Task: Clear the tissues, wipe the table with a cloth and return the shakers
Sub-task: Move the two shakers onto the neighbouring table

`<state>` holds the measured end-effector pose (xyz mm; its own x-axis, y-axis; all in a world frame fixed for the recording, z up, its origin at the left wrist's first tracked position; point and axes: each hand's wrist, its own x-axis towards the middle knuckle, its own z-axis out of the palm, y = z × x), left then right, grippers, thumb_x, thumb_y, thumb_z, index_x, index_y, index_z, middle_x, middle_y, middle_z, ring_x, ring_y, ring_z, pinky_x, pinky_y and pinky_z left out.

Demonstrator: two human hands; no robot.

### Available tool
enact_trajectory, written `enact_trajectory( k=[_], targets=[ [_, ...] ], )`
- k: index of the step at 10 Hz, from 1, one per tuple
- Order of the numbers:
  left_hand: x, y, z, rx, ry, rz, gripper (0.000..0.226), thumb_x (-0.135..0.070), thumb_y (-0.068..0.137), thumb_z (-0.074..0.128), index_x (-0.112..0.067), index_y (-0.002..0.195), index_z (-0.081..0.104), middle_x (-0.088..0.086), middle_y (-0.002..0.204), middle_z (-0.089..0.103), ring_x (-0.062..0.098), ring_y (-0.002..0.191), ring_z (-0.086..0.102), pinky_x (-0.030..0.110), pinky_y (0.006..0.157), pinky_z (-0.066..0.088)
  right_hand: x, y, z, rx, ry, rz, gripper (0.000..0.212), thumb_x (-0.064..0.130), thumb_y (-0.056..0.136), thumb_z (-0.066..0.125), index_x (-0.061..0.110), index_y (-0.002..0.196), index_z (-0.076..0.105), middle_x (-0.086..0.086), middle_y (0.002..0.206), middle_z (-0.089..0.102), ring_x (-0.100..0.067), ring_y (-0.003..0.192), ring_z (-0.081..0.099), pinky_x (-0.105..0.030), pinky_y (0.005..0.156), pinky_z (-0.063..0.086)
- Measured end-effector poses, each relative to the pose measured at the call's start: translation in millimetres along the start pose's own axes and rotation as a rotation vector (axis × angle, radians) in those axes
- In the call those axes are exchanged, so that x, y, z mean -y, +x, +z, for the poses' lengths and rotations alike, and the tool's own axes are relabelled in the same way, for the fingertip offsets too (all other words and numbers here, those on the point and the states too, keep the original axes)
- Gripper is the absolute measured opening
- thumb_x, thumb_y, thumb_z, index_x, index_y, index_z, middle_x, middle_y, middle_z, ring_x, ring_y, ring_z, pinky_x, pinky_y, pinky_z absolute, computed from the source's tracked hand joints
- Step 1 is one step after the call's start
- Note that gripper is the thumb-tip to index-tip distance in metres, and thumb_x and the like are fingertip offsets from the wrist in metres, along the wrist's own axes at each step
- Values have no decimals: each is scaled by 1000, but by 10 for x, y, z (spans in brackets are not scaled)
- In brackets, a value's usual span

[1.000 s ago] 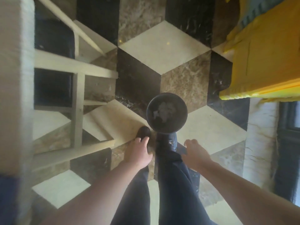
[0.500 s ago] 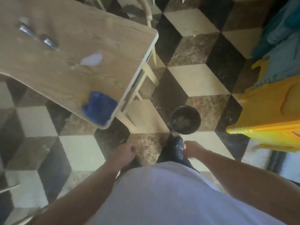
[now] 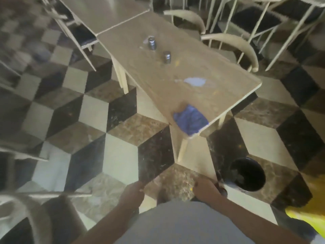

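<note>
The wooden table [image 3: 202,71] stands well ahead of both hands' fingers. A black bin [image 3: 248,176] sits just beyond the right hand [image 3: 206,190]. The blue cloth [image 3: 190,119] lies on the table's near corner; two shakers [image 3: 159,50] stand farther off. Left hand [image 3: 133,193] and right hang loosely curled, holding nothing.

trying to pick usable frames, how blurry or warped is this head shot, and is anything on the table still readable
Head view: motion blur smears the left side and the chairs at top; wide-angle distortion tilts and bends the table edges. The light is dim and flat, with no strong glare. The blue cloth at the near corner and two shakers read clearly enough; the pale patch is too soft to identify. Both hands, left and right, are slightly blurred.
</note>
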<state>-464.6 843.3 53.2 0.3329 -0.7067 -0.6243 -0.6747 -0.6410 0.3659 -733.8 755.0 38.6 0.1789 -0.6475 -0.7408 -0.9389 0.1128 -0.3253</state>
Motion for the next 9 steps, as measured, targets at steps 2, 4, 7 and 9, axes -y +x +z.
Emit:
enact_trajectory(
  k=[2,4,7,9],
  targets=[
    [725,47,-160,12,2,-129,13,-20,78,55,-31,84,57,-5,88,66,14,85,62,29,76,50,530,17,166,7,-44,-50,14,26,92,49,23,100,59,-2,105,64,-24,97,62,-30,82,49],
    [808,218,-365,-43,-60,-150,10,-22,84,54,-26,89,62,-6,88,66,14,85,61,27,73,49,1118,305,88,18,-105,-172,6,27,92,49,28,87,53,3,90,58,-16,84,55,-26,79,44],
    [992,1016,-1102,-36,-60,-241,31,-43,69,45,-23,87,61,0,97,66,18,89,59,28,76,43,2060,1346,-308,178,-267,-214,23,25,91,49,17,107,63,2,80,49,-23,88,53,-32,82,45],
    [1017,1635,-1790,-107,-65,-269,5,-25,86,53,-27,87,58,-1,91,67,17,89,62,29,79,48,2629,2072,-852,204,-279,-209,20,25,91,52,30,73,44,12,82,51,-14,93,57,-23,82,43]
  ],
)
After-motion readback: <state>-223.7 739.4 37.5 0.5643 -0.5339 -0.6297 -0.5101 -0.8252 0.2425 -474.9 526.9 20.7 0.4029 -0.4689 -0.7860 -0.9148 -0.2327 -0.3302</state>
